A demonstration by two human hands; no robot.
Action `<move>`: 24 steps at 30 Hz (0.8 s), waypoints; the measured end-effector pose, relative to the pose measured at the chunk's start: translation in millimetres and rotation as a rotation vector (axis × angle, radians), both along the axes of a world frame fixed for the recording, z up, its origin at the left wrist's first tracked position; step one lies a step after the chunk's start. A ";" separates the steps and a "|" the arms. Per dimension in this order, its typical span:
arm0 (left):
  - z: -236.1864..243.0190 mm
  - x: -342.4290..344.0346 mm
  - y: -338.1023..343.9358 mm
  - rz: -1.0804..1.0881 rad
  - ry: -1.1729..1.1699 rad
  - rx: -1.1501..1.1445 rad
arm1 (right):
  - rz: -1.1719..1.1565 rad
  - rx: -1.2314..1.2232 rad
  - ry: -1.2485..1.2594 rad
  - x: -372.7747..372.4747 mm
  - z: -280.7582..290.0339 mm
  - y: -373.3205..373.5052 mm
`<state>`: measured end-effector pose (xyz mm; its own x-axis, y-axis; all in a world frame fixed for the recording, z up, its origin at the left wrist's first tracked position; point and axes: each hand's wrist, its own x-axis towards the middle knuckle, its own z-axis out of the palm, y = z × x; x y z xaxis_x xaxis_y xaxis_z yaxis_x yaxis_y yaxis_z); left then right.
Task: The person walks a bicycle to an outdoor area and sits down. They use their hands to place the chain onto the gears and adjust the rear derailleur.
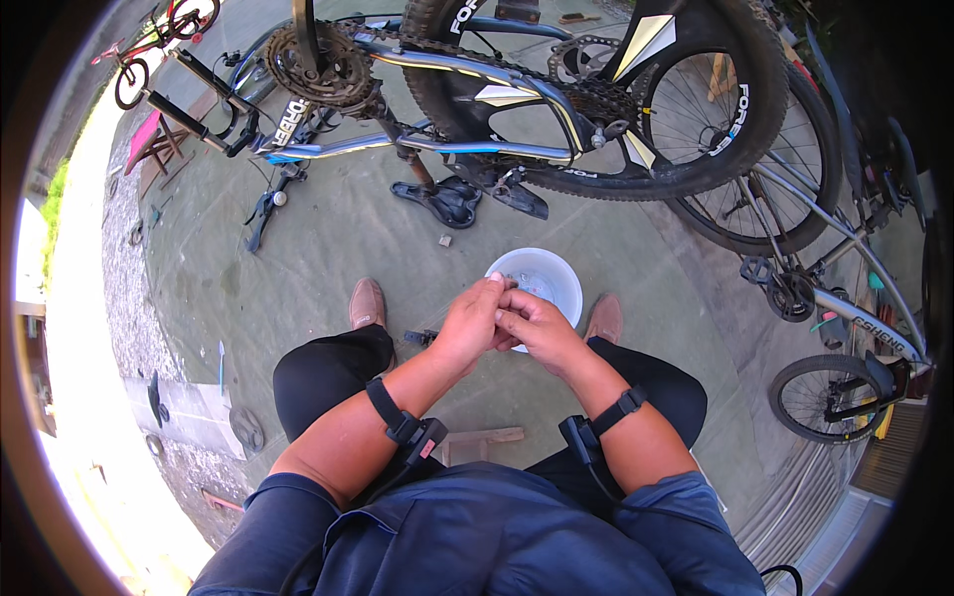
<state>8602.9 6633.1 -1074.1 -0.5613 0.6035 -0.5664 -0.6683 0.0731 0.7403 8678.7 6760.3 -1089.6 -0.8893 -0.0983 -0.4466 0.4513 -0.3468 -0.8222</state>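
Observation:
My left hand (471, 320) and my right hand (535, 324) meet over a white plastic tub (569, 286) on the floor between my feet. Both have their fingers closed and pressed together at the tips. A small dark piece (511, 283) shows at the fingertips, too little of it visible to name. Inside the tub lie some small bits, partly covered by my hands. Beyond it an upside-down bicycle (497, 149) rests on its black saddle (452, 204), with its chainring (316, 66) and rear wheel (760, 109) raised.
Another bicycle (853, 310) stands close on the right. A small grey block (444, 240) lies before the tub. Beside my left shoe (368, 303) is a small black part (419, 338). A wooden stool (483, 436) shows beneath me. A red bicycle (149, 52) stands far left.

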 end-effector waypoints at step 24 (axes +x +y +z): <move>-3.1 -6.9 -20.4 0.024 0.275 -0.087 | -0.450 0.138 -0.191 -61.4 -49.3 64.4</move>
